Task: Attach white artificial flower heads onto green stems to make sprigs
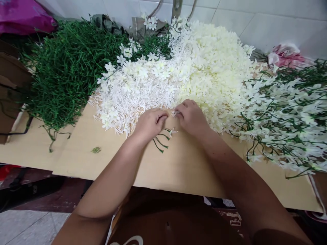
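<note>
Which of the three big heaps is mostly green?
The leftmost heap: dark green nearly throughout, while the middle heap is mostly white and pale yellow and the rightmost heap mixes white with green.

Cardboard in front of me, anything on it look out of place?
A small green patch left of the left forearm looks odd: it sits alone on bare cardboard, away from the green stems. Scrap or stain, I can't tell.

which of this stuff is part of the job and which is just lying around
Seems part of the job:
- green stem pile
- white flower pile
- loose green stems by the left hand
- flowered stems at right
- cardboard underneath

Probably just lying about:
- purple bundle
- pink-and-white bundle
</note>
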`<state>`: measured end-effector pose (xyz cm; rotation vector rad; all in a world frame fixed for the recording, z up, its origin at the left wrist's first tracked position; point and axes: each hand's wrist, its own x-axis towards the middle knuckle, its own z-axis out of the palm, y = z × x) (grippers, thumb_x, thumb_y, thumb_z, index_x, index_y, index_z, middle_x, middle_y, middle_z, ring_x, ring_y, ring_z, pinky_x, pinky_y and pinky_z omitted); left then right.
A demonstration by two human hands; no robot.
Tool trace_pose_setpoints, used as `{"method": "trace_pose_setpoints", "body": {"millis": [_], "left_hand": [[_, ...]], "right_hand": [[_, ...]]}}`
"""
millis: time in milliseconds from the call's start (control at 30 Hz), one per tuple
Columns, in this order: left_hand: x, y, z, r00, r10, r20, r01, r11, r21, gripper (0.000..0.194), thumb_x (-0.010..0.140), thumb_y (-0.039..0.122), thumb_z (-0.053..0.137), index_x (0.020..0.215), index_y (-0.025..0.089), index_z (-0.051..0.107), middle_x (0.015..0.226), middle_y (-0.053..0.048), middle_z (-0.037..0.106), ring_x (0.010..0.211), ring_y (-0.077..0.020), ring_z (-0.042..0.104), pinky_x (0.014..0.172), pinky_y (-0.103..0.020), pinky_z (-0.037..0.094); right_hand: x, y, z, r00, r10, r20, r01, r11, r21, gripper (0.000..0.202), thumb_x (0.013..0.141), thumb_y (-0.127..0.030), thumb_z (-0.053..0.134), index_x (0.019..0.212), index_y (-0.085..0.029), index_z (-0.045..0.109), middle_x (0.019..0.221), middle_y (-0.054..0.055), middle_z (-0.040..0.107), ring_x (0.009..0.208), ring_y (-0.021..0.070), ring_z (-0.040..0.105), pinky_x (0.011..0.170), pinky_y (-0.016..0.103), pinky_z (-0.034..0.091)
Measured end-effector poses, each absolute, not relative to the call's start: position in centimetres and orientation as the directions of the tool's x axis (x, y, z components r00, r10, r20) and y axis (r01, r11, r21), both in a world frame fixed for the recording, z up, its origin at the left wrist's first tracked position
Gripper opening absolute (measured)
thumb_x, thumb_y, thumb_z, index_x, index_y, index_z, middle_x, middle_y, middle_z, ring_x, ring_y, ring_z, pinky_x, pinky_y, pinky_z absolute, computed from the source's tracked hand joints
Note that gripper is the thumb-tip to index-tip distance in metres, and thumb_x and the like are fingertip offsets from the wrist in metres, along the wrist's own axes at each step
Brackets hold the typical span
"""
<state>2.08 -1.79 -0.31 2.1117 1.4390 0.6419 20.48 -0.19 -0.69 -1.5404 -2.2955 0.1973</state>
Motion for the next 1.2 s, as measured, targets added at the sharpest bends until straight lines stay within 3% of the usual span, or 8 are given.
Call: {"method": "trace_pose_setpoints", "body": {"millis": [167,400,533,667,800,933,1067,1200], "left_hand": [[2.5,-1.6,-1.1,0.322,0.934,0.158,0.668,-0.342,0.661,0.023,0.088,0.020,0.050,0.093,0.019,0.073,0.096,-0.007,0.072,0.092,-0.0198,0.063,0.084,-0.034,0.048],[2.2,-1.3,-1.0,0.134,0.958,0.254,0.696,-0.273,0.664,0.025,0.089,0.023,0.050,0.098,0.018,0.073,0.091,-0.006,0.069,0.086,-0.0182,0.061,0.082,-0.032,0.048],[4.0,-0.9,0.0,0.205,0.949,0.240,0.794,-0.305,0.526,0.029,0.090,0.022,0.050,0.108,0.016,0.071,0.098,-0.010,0.066,0.096,-0.0233,0.060,0.087,-0.038,0.046],[6.0,0.4,0.3,0.259,0.946,0.194,0.898,-0.310,0.311,0.032,0.086,0.017,0.050,0.112,0.015,0.069,0.110,-0.015,0.064,0.106,-0.0305,0.057,0.088,-0.044,0.043],[6.5,1.6,-0.3,0.263,0.945,0.195,0.921,-0.306,0.242,0.027,0.086,0.016,0.048,0.101,0.017,0.071,0.107,-0.015,0.064,0.103,-0.0308,0.056,0.084,-0.044,0.042],[5.9,1.7,-0.2,0.213,0.954,0.212,0.916,-0.270,0.297,0.017,0.084,0.018,0.054,0.093,0.016,0.069,0.106,-0.015,0.065,0.104,-0.0305,0.057,0.087,-0.044,0.043],[5.5,1.4,0.5,0.092,0.979,0.184,0.870,-0.169,0.464,0.012,0.084,0.021,0.056,0.093,0.017,0.063,0.093,-0.009,0.066,0.087,-0.0242,0.059,0.079,-0.038,0.044],[5.2,1.1,0.6,0.028,0.994,0.105,0.753,-0.090,0.652,0.019,0.082,0.017,0.056,0.100,0.019,0.059,0.081,-0.002,0.063,0.072,-0.0169,0.056,0.071,-0.033,0.042]], "right_hand": [[22.6,-0.4,0.1,-0.255,0.916,0.309,0.763,0.387,-0.519,0.010,0.084,-0.018,0.057,0.078,-0.018,0.065,0.082,0.007,0.063,0.071,0.0180,0.055,0.067,0.032,0.045],[23.0,0.1,-0.2,-0.233,0.902,0.363,0.704,0.414,-0.577,0.012,0.085,-0.018,0.055,0.091,-0.019,0.066,0.085,0.006,0.066,0.073,0.0177,0.058,0.070,0.032,0.046],[22.7,0.3,-0.3,-0.270,0.897,0.350,0.674,0.435,-0.597,0.024,0.087,-0.014,0.050,0.103,-0.017,0.067,0.096,0.009,0.068,0.081,0.0195,0.061,0.072,0.032,0.048],[22.7,0.3,0.0,-0.284,0.899,0.334,0.673,0.435,-0.598,0.021,0.087,-0.013,0.050,0.094,-0.017,0.069,0.094,0.008,0.067,0.081,0.0187,0.060,0.072,0.031,0.048],[22.6,0.3,0.6,-0.274,0.923,0.271,0.707,0.384,-0.594,0.018,0.085,-0.011,0.053,0.087,-0.017,0.070,0.089,0.007,0.065,0.077,0.0178,0.058,0.073,0.031,0.047],[22.0,-0.1,1.4,-0.363,0.928,0.087,0.788,0.356,-0.503,0.018,0.083,-0.008,0.056,0.088,-0.016,0.071,0.091,0.008,0.066,0.078,0.0183,0.058,0.075,0.031,0.045],[21.5,-0.6,2.2,-0.420,0.899,-0.121,0.870,0.362,-0.334,0.018,0.084,-0.007,0.056,0.092,-0.013,0.071,0.094,0.012,0.067,0.076,0.0193,0.059,0.070,0.031,0.040],[21.7,-0.7,2.5,-0.402,0.913,-0.067,0.866,0.356,-0.352,0.017,0.087,-0.012,0.053,0.090,-0.013,0.070,0.093,0.012,0.067,0.079,0.0195,0.059,0.070,0.030,0.038]]}}
